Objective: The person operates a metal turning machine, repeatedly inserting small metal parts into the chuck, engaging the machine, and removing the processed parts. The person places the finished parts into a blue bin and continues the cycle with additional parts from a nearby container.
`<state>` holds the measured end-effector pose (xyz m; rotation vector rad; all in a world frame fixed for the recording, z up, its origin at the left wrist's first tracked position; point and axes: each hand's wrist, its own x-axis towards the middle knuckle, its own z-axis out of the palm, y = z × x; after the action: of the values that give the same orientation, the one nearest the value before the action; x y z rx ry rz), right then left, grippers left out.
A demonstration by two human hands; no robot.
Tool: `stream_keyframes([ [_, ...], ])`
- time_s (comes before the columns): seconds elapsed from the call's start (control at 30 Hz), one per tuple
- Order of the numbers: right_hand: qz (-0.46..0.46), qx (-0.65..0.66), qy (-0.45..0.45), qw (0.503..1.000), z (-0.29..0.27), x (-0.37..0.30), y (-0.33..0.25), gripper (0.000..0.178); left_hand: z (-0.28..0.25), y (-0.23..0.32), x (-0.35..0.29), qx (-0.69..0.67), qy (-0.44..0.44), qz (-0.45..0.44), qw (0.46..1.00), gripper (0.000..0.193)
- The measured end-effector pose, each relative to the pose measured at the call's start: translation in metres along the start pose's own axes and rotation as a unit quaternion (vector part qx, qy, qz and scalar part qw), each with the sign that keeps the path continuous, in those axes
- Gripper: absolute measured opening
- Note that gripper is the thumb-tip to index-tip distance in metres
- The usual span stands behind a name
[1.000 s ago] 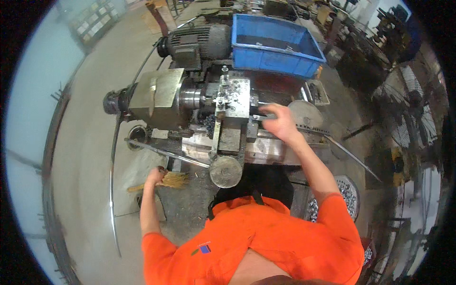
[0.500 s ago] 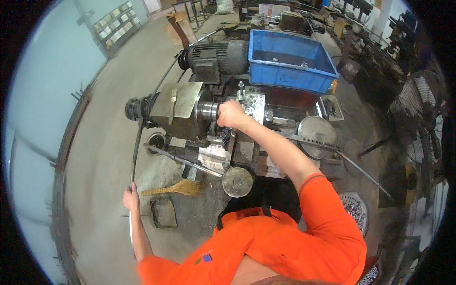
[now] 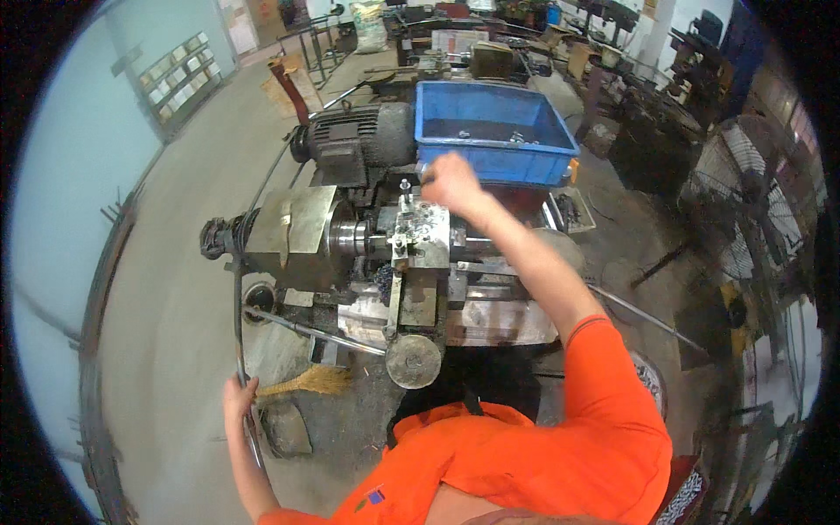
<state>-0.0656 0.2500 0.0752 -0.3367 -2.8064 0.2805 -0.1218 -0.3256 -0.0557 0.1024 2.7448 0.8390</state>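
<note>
My left hand is wrapped round a long dark bar that runs up to the left end of a small lathe. My right hand is raised, with curled fingers, in front of a blue plastic bin. A small shiny piece seems to show at its fingertips, too small to name. Below and left of that hand are the tool slide, strewn with metal chips, and the shiny round spindle nose. Small metal pieces lie inside the bin.
A dark electric motor stands behind the lathe. Toward me are a round metal disc and a slanting steel handle. A straw brush and a dustpan lie on the floor. At right stands a large fan.
My right hand has left the spindle nose and moved up and right toward the blue bin. My left hand still grips the bar. The whole view has shifted.
</note>
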Motion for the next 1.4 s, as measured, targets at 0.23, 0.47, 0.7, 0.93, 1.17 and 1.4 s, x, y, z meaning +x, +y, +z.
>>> stream_keyframes([
  [0.23, -0.054, 0.077, 0.246, 0.965, -0.026, -0.073, 0.037, 0.052, 0.021, -0.006, 0.054, -0.231, -0.025, 0.026, 0.972, 0.034],
  [0.47, 0.212, 0.217, 0.052, 0.951, 0.036, -0.311, 0.089, 0.043, 0.022, -0.08, 0.086, -0.34, 0.007, -0.031, 0.94, 0.043],
  [0.7, 0.57, -0.128, 0.002, 0.812, 0.027, -0.555, 0.204, 0.034, 0.017, -0.051, 0.091, -0.265, -0.035, -0.046, 0.963, 0.029],
  [0.93, 0.643, -0.083, -0.124, 0.751, 0.036, -0.582, 0.261, 0.03, 0.012, -0.06, 0.091, -0.266, -0.018, -0.052, 0.963, 0.049],
  [1.17, 0.554, -0.101, -0.228, 0.794, 0.044, -0.55, 0.252, 0.033, 0.014, -0.047, 0.055, -0.232, 0.048, 0.04, 0.971, 0.034],
  [1.4, 0.518, -0.159, 0.025, 0.84, 0.029, -0.56, 0.239, 0.031, 0.019, 0.0, 0.038, -0.019, 0.076, 0.051, 0.996, 0.037],
])
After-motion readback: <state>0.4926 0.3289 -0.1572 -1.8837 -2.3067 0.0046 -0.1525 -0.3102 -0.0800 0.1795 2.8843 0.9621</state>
